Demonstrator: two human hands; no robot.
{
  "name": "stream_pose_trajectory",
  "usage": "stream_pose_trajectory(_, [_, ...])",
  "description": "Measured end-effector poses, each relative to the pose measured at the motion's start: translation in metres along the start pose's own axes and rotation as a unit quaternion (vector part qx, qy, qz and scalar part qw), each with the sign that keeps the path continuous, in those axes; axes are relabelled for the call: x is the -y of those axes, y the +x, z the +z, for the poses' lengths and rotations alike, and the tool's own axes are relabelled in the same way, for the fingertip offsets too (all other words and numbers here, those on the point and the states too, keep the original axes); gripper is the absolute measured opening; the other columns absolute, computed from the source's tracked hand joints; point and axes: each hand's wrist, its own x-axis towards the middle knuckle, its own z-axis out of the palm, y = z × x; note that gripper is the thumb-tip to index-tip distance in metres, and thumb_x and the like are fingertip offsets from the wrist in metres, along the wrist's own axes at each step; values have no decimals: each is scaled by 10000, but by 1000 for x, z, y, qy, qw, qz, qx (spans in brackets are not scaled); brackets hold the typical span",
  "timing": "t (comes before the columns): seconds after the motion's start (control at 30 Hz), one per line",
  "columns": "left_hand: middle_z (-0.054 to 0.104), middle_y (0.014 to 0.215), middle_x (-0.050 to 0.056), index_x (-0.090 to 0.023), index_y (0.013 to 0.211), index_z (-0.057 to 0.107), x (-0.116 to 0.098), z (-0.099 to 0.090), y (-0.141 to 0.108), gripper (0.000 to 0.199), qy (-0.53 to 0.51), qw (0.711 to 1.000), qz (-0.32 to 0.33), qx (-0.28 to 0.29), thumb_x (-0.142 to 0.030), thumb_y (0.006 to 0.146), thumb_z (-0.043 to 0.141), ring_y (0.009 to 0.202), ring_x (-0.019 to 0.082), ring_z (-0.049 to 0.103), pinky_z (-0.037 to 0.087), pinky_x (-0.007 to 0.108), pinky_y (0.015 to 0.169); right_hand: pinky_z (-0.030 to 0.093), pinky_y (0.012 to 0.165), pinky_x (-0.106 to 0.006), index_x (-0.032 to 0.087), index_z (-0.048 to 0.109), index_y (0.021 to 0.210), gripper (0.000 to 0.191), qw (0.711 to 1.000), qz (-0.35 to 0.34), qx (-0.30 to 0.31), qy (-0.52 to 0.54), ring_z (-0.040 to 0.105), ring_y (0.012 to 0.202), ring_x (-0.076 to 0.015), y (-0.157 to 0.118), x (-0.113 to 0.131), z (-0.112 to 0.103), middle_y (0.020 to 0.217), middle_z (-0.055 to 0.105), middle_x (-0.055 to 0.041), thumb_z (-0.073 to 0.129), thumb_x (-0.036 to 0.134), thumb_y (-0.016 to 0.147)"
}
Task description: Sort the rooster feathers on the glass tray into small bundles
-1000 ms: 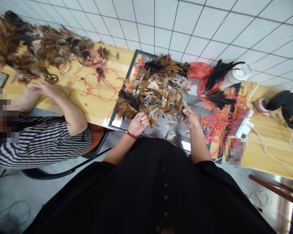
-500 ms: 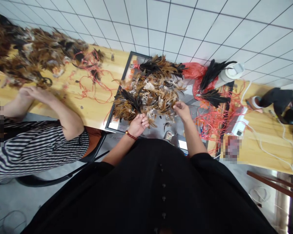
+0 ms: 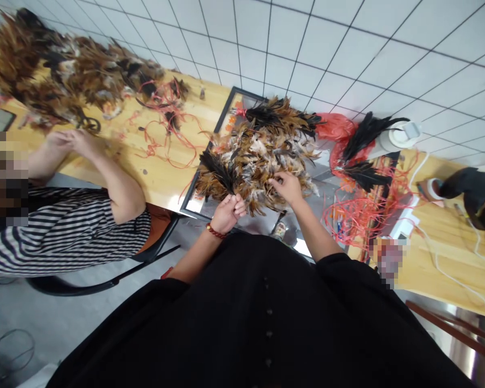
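Note:
A small bunch of black feathers [image 3: 221, 171] fans up and left from my left hand [image 3: 227, 212], whose curled fingers grip its lower end. A beaded bracelet [image 3: 216, 231] circles that wrist. My right hand [image 3: 288, 188] is over the near right part of a heap of brown, black and pale feathers [image 3: 262, 153], thumb and forefinger bent and slightly apart at the feathers. No feather can be made out between them. Beneath the heap is a glass panel with a dark frame [image 3: 216, 131].
Along the wall lie a bundle of dark feathers [image 3: 283, 114], a red plastic bag [image 3: 339, 126] and loose black feathers [image 3: 374, 129]. Tangled red string [image 3: 351, 210] lies at right. To the left, a person in a striped top [image 3: 76, 226] sits by more feathers [image 3: 92, 70] on the wooden table [image 3: 165, 186].
My right hand has moved left from the heap's right edge onto the feathers. The left hand keeps hold of the black feathers. The whole view has shifted a little.

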Motion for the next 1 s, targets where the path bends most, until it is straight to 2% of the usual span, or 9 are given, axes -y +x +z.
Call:
stream_pose_trajectory(0.1, [339,623,-52,-164,758,488,3,-4,0,246,-7,1000,-2,-2,-275,925,630,521,65,330,334,193,526,467,1023,-405,173,701,1031,296,991,30,-130,-3,618,1078,-257,26,-13,-20,1086,689,-131,518,374,915])
stream_pose_trajectory(0.17, [345,622,-52,-162,758,489,4,-3,1,245,-7,1000,-2,-5,-272,925,631,520,64,333,339,192,527,429,1080,-409,135,641,1193,360,985,42,-168,-17,566,1210,-258,54,-21,-27,1244,636,-168,529,289,887])
stream_pose_trajectory(0.27, [358,628,-49,-159,769,503,4,-1,2,223,-9,1000,5,-9,-259,932,619,518,62,338,345,193,527,431,1079,-407,122,589,1296,492,992,60,-106,-38,552,1254,-258,89,-24,-27,1341,605,-171,586,224,815])
stream_pose_trajectory(0.33, [360,630,-48,-159,778,513,3,-1,3,209,-13,1000,17,-8,-253,933,616,516,62,340,347,193,525,473,1012,-398,147,677,1172,379,997,60,-28,-45,627,1131,-255,94,-21,-25,1204,696,-132,574,224,815])
stream_pose_trajectory(0.53, [366,632,-49,-156,794,532,1,-13,9,202,-21,999,41,12,-262,889,675,518,62,352,357,194,524,503,812,-309,187,773,831,183,985,-38,169,-6,677,773,-199,42,-16,-28,799,754,-40,631,298,801])
stream_pose_trajectory(0.63, [370,633,-47,-157,797,533,2,-15,13,204,-19,999,37,14,-265,883,683,520,63,360,360,193,526,498,850,-323,165,764,892,238,998,51,31,19,683,841,-218,37,-19,-25,879,761,-73,595,323,836])
stream_pose_trajectory(0.73, [371,633,-47,-156,796,530,4,-11,15,205,-17,999,30,9,-268,890,674,521,64,361,357,193,524,484,915,-336,117,700,1110,345,982,154,-99,55,668,956,-221,60,-15,-9,1065,740,-126,577,310,851])
stream_pose_trajectory(0.87, [367,628,-48,-158,790,521,6,-2,13,207,-11,1000,22,-15,-265,904,657,517,64,351,345,193,520,504,813,-315,72,629,1198,450,978,182,-6,106,644,851,-198,91,8,16,1006,727,-113,643,300,811])
stream_pose_trajectory(1.0, [376,633,-46,-155,794,529,7,-6,8,221,-9,999,29,-17,-282,882,688,526,65,361,350,203,528,498,860,-325,126,702,1074,285,997,53,63,-14,639,932,-229,73,38,18,1007,715,-102,550,255,871])
